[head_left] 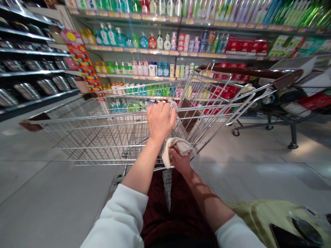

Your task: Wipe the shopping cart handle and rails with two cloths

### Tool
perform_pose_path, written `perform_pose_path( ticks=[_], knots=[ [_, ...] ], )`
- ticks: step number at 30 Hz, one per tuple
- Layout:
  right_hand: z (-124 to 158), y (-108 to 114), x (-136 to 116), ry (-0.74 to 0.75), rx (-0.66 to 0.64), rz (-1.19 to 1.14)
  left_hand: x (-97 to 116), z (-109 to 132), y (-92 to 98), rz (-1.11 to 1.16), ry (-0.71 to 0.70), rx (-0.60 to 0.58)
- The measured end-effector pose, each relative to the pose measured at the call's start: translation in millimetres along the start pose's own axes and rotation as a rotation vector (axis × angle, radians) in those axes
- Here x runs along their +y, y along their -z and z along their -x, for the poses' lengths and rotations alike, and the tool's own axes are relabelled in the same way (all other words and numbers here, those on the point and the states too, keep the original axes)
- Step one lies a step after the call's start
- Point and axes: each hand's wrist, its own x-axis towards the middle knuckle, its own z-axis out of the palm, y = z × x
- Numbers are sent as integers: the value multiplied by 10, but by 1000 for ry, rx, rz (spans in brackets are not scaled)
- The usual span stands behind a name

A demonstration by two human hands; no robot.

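A metal wire shopping cart (103, 137) stands sideways in front of me, its brown handle (248, 70) to the right. My left hand (160, 120) is closed over the cart's near top rail, and a bit of greyish cloth (172, 103) pokes out beside its thumb. Lower down, my right hand (181, 160) grips a cream cloth (181, 146) against the cart's near side, low on the wire basket. The cloth is bunched and covers part of its fingers. Whether both bits of cloth are one piece, I cannot tell.
Shelves of pump bottles (111, 34) and boxes (247, 46) run behind the cart. Metal pots (26, 91) fill racks at left. Another loaded cart (291, 119) stands at right. A yellow-green item (253, 217) with a dark phone (287, 236) is at lower right.
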Motion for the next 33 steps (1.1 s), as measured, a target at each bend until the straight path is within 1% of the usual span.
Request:
perform_pose_path(
  ticks=[3,7,9,11,12,14,16,18,20,22,24,27,30,33],
  knots=[
    [-108,117,36,5,-3,-39,-5,-3,-10,-10,-8,7],
    [-228,280,90,-41,-27,-116,-23,6,0,6,-42,-16],
    [-296,381,142,-72,-33,-138,-86,31,29,15,-62,-21],
    [-371,491,207,-114,-7,-155,-224,70,86,20,-44,-19],
    [-409,548,239,-125,18,-169,-326,92,128,14,-17,-16],
    [-491,668,289,-135,117,-199,-579,131,234,-25,68,-1],
    [-592,798,314,-154,250,-208,-848,153,355,-76,176,22],
    [-737,938,327,-193,390,-178,-1061,153,463,-107,244,11],
    [-935,1074,361,-198,490,-114,-1176,139,528,-131,264,-16],
    [-1169,1187,437,-174,527,-21,-1201,126,542,-156,265,-22],
    [-1387,1262,551,-183,475,90,-1181,122,518,-174,273,-3],
    [-1583,1324,716,-208,332,232,-1154,127,466,-169,289,30],
    [-1619,1374,790,-165,190,278,-1161,118,431,-159,305,39],
    [-1608,1423,796,-125,108,258,-1174,90,402,-163,321,39]
  ],
)
